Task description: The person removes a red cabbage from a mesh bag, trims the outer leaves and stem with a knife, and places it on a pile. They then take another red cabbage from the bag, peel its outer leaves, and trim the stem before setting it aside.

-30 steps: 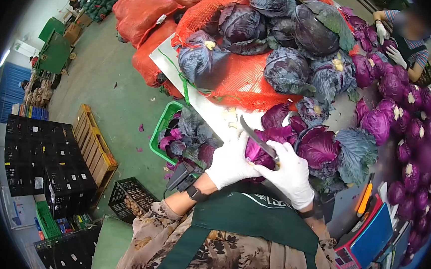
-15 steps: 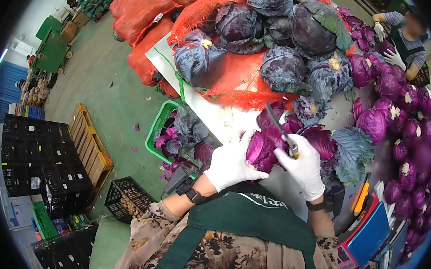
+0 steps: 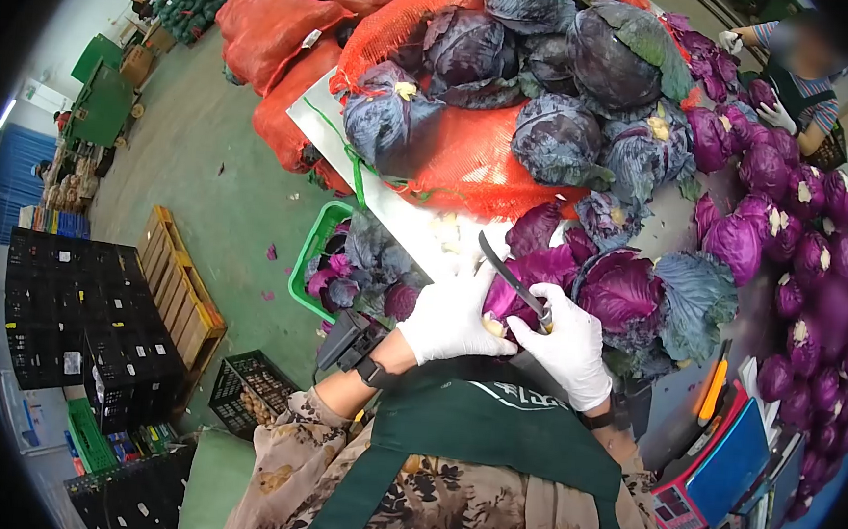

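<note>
My left hand (image 3: 451, 321), in a white glove, is closed around the left side of a red cabbage (image 3: 502, 303) close in front of my apron. The cabbage's pale stem end shows by my left thumb. My right hand (image 3: 572, 346), also gloved, grips a knife (image 3: 508, 273) by its handle; the dark curved blade points up and left, passing over the cabbage. Just beyond lie loose purple leaves (image 3: 546, 265) on the white table. To the right sits a partly peeled cabbage (image 3: 623, 292) with a large outer leaf (image 3: 694, 295) spread beside it.
Untrimmed cabbages (image 3: 557, 138) rest on an orange mesh bag (image 3: 471, 160) ahead. Trimmed purple cabbages (image 3: 763, 170) are piled right, near a co-worker (image 3: 801, 80). A green crate (image 3: 303, 261) of leaves stands left. An orange-handled cutter (image 3: 710, 391) and folders (image 3: 731, 448) are at lower right.
My right hand and the knife have moved left and down, and the blade now crosses the cabbage. My left hand shifted slightly left. The co-worker's hands have shifted.
</note>
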`<action>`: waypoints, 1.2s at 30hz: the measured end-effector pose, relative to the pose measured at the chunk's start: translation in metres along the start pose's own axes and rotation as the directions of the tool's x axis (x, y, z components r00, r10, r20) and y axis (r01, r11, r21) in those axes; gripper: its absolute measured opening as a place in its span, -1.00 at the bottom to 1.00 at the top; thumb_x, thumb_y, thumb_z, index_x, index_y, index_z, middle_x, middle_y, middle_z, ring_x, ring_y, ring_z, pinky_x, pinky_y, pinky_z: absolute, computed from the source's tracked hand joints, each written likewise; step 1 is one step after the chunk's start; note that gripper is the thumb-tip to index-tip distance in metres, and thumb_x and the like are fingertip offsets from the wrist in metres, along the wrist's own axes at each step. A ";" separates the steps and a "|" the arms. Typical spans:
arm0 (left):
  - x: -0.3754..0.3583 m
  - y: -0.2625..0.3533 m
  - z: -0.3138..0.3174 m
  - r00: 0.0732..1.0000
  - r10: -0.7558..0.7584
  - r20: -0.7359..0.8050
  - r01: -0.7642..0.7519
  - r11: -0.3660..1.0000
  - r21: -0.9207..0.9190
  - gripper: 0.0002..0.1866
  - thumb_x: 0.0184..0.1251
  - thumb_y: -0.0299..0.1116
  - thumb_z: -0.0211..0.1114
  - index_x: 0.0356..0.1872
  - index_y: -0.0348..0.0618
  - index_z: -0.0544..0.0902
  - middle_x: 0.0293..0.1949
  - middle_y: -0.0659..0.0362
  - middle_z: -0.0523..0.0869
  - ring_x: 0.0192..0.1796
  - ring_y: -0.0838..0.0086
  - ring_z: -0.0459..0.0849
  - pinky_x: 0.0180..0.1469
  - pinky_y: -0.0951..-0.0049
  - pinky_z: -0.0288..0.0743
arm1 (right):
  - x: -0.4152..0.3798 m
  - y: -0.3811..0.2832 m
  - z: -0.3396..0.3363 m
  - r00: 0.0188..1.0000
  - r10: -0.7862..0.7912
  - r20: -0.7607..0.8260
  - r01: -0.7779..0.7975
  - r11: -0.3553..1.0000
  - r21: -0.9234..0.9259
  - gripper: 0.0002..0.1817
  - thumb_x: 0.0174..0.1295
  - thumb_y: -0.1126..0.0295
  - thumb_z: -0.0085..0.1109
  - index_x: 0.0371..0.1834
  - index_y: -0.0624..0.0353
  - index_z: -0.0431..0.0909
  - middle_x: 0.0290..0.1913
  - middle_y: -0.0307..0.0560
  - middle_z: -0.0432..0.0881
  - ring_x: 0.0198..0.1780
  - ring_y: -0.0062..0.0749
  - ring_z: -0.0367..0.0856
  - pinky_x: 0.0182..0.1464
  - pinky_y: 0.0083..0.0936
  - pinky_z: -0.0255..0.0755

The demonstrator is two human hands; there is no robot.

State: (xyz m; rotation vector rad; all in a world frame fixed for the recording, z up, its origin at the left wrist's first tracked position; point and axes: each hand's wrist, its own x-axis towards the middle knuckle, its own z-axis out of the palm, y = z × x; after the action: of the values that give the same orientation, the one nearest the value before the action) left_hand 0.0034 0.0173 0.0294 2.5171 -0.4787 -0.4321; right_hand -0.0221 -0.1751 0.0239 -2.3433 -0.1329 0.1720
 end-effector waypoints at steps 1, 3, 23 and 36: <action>0.001 0.000 -0.001 0.999 -0.027 0.040 0.028 1.000 -0.009 0.25 -0.24 0.28 0.52 0.45 -0.26 0.15 0.31 -0.31 0.34 0.33 -0.04 0.44 0.26 0.23 0.45 | 0.000 0.001 0.000 1.000 -0.004 -0.008 0.004 1.000 0.005 -0.53 0.07 0.12 0.43 0.00 0.05 0.54 -0.43 -0.08 0.64 -0.43 -0.28 0.67 -0.35 -0.43 0.54; 0.001 -0.012 0.012 0.999 0.003 -0.034 -0.004 1.000 -0.013 0.23 -0.22 0.25 0.50 0.45 -0.29 0.14 0.29 -0.31 0.37 0.25 -0.07 0.50 0.21 0.21 0.48 | -0.001 0.008 -0.004 0.999 -0.010 -0.048 0.018 0.982 0.186 -0.67 0.18 0.22 0.35 -0.08 0.12 0.55 -0.42 -0.03 0.64 -0.44 -0.29 0.65 -0.33 -0.45 0.51; 0.009 -0.015 0.014 0.987 -0.122 -0.103 0.099 0.974 -0.205 0.02 -0.17 0.11 0.51 0.33 -0.22 0.30 0.09 -0.20 0.56 0.15 0.03 0.59 0.22 0.26 0.45 | -0.045 0.040 -0.031 0.984 -0.040 0.176 0.068 0.985 -0.160 -0.68 0.35 0.10 0.11 -0.35 0.14 0.54 -0.52 0.05 0.59 -0.40 0.02 0.61 -0.36 -0.24 0.41; 0.006 0.006 0.015 0.991 -0.115 -0.068 0.121 0.989 0.083 0.13 -0.23 0.20 0.50 0.38 -0.23 0.24 0.21 -0.27 0.43 0.11 -0.05 0.60 0.07 0.20 0.58 | -0.019 0.014 -0.014 0.989 -0.035 -0.142 0.048 0.995 0.087 -0.47 0.02 0.19 0.47 0.05 0.12 0.54 -0.17 -0.10 0.61 -0.32 -0.41 0.65 -0.26 -0.49 0.54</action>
State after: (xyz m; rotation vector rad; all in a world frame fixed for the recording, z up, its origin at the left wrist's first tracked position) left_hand 0.0017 0.0032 0.0188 2.6436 -0.3320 -0.3826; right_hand -0.0377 -0.1977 0.0255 -2.2525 -0.1029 -0.0072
